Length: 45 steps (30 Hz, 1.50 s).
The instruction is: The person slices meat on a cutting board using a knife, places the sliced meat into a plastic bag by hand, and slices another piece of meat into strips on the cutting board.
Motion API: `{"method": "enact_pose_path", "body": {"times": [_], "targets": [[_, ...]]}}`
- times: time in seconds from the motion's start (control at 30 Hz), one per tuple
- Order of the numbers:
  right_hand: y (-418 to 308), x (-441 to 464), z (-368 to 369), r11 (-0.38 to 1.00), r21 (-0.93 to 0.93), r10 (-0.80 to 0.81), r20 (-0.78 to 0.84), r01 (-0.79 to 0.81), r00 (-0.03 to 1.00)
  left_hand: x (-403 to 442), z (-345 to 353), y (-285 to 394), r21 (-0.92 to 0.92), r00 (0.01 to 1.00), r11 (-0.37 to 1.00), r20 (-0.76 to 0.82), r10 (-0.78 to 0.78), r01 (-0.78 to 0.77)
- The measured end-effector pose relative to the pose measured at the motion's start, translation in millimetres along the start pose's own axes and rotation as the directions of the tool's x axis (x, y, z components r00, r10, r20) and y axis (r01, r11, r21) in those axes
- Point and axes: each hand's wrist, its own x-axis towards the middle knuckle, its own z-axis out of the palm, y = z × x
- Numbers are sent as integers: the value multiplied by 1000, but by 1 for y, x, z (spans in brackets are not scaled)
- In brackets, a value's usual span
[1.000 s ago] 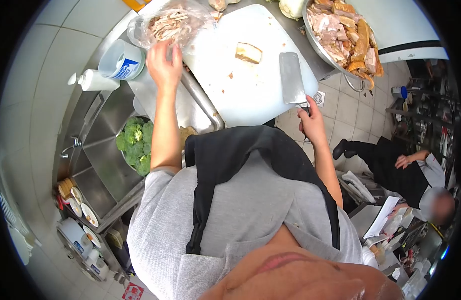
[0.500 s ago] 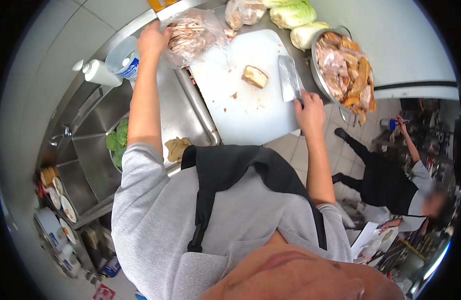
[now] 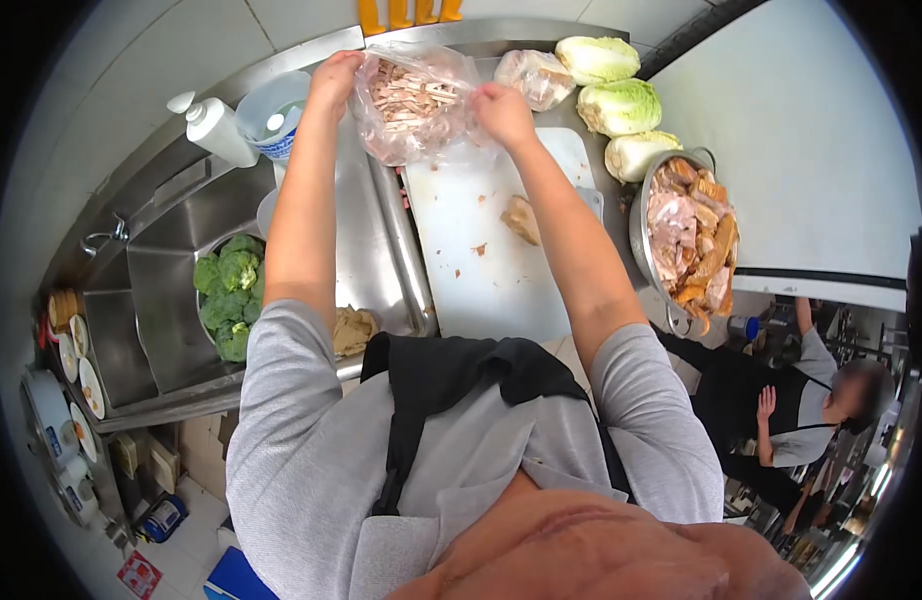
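A clear plastic bag (image 3: 379, 140) of thin meat strips (image 3: 411, 95) lies at the far end of the counter. My left hand (image 3: 333, 82) grips the bag's left edge, fingers closed. The opposite edge is pinched by my right hand (image 3: 502, 113), so the bag's mouth is spread between them. Nearer to me is a white cutting board (image 3: 481, 300) with small scraps on it. One block of meat (image 3: 522, 219) rests there, partly behind my right forearm. Beyond that forearm shows a bit of the cleaver blade (image 3: 591, 203); its handle is hidden.
At right stands a metal pan (image 3: 641, 225) of meat pieces, near several cabbages (image 3: 621, 107) and another filled bag (image 3: 534, 80). Left are a sink (image 3: 186, 225), broccoli (image 3: 231, 290), a pump bottle (image 3: 216, 132) and a plastic tub (image 3: 266, 105). A co-worker (image 3: 771, 390) stands at lower right.
My right hand has let go of the cleaver and moved up and left to the bag's right edge. The bag's mouth is now spread wider. The co-worker has shifted.
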Motion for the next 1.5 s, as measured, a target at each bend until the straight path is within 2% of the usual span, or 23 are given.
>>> {"method": "enact_pose_path", "body": {"times": [0.03,0.07,0.1,0.2,0.27,0.3,0.33,0.37,0.4,0.43,0.47,0.53,0.63,0.67,0.73,0.83,0.9,0.93,1.03,1.13,1.23,1.4,1.5], "targets": [[-1,14,0,804,565,172,77,-185,982,1,-1,-1,-7,1000,1000,-10,2,-2],[-1,24,1,291,903,267,241,-316,933,1,-2,-3,-103,997,992,-10,-79,78],[-7,32,-3,109,940,290,281,-324,915,4,-3,-4,-196,988,968,-1,-157,154],[11,65,-4,-16,934,212,353,-358,911,12,-7,-9,-289,975,934,-7,-220,209],[37,84,-8,26,929,190,359,-370,914,16,-10,-8,-169,978,969,-75,-196,182],[21,76,-21,203,931,397,206,-304,894,17,-9,-7,-43,977,986,-131,-167,163],[36,77,-19,201,930,397,210,-307,894,15,-6,-4,83,975,986,-181,-130,147],[56,75,-21,658,687,449,-30,-307,893,12,-2,-3,84,974,985,-184,-132,149],[68,76,-23,921,241,365,-266,-305,892,4,6,5,530,952,848,-265,152,12],[62,74,-29,922,244,363,-269,-301,892,-6,15,19,865,878,499,-202,434,-48],[49,62,-38,962,222,242,-417,-160,876,-15,22,28,867,879,496,-198,433,-49],[21,43,-47,976,192,21,-548,101,836,-36,34,39,856,660,273,101,744,-439],[-13,15,-26,830,-24,-481,-539,558,692,-64,44,40,834,740,198,315,595,-514],[-18,6,-25,832,-21,-474,-544,554,692,-75,45,40,845,796,172,381,471,-507],[-25,-6,-27,896,-282,-314,141,342,939,-86,38,34,892,852,153,338,399,-425],[-17,-12,-22,920,-281,-257,96,274,962,-100,23,30,916,906,69,376,196,-396],[-19,-20,-31,932,-216,-308,-47,291,950,-109,20,32,820,807,187,444,390,-541],[-23,-30,-39,938,-150,-339,-189,314,922,-115,21,31,817,807,190,449,383,-545],[-27,-59,-66,945,-40,-322,-282,324,904,-130,23,36,785,764,147,513,391,-602],[-6,-105,-89,953,44,-265,-367,301,892,-148,28,32,812,826,152,551,118,-563],[20,-163,-107,991,118,-20,-314,60,949,-161,35,25,756,798,265,539,269,-599],[70,-257,-101,984,140,157,-353,-114,922,-181,50,2,625,602,79,700,385,-777],[88,-300,-98,971,102,238,-368,-215,899,-188,57,-9,665,652,169,592,474,-727]]}}
